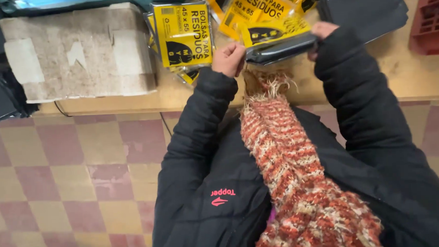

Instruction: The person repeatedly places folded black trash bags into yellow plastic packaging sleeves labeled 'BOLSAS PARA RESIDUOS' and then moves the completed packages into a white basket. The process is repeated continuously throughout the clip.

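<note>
From my remote seat the checkered floor (61, 182) of dull red and yellow tiles fills most of the view, below a pale wooden tabletop (403, 78). On the tabletop sit a worn cardboard box (78, 50), a dark tray (366, 9), a red crate (432, 18) and a heap of yellow bag packets (185, 34). Both hands hold one flat dark packet (280, 48) above the tabletop edge: the left hand (229, 59) is closed, pinching its near end, the right hand (323, 32) is curled on the far end, mostly hidden by the sleeve. I judge the fringed knitted scarf (269, 85) hanging just under the packet could snag it, and the slick packets could slide.
</note>
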